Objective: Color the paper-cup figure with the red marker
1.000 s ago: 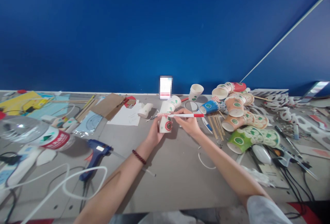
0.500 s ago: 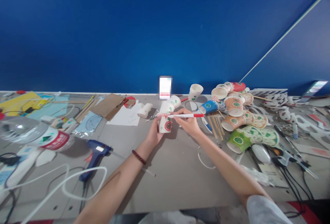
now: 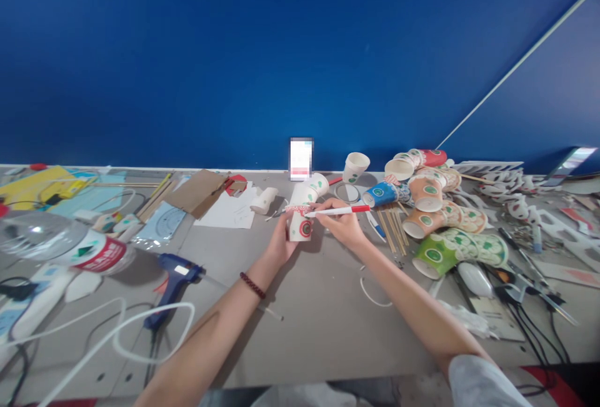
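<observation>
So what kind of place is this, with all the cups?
Probably a craft or hobby workbench: a blue glue gun, a heap of printed paper cups, wooden sticks and cardboard lie around.

Blurred card (image 3: pixel 300 158): standing past both hands by the wall, its front is showing only fuzzy squares.
Paper cup (image 3: pixel 300 224): the left hand (image 3: pixel 280 241) is hiding its left side.
Red pen (image 3: pixel 337 210): the right hand (image 3: pixel 342 226) is covering its middle.
Plastic bottle (image 3: pixel 60 241): far left of the left hand, looking blurry.
</observation>
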`<state>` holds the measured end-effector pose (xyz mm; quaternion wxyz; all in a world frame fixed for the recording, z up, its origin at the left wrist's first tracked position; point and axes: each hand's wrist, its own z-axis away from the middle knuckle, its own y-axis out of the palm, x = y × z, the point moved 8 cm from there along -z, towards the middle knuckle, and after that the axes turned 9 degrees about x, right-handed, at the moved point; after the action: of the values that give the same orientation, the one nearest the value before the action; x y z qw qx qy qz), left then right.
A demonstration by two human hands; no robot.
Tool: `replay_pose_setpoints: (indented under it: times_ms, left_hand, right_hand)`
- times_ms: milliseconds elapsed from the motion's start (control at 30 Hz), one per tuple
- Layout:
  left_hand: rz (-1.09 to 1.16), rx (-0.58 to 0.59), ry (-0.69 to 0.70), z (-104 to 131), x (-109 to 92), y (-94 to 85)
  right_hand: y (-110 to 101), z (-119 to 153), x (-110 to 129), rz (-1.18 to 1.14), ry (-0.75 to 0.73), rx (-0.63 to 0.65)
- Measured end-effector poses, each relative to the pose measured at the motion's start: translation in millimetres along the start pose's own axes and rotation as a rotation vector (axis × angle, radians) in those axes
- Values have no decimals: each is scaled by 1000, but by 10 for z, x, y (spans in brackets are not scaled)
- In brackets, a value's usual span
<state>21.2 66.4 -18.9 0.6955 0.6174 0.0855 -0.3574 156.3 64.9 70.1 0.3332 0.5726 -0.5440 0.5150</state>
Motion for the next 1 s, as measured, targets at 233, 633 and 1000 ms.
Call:
replay_pose_setpoints:
  times_ms: [233, 633, 1000]
  left_hand:
    - [-6, -9, -4, 13, -4, 18]
    - [-10, -31, -7, 29, -14, 32]
    - [-9, 1, -5, 12, -4, 23]
  right_hand:
    - [-27, 8, -3, -3, 30, -44]
    - [-27, 7, 7, -14, 27, -45]
    - [-19, 15, 2, -31, 26, -42]
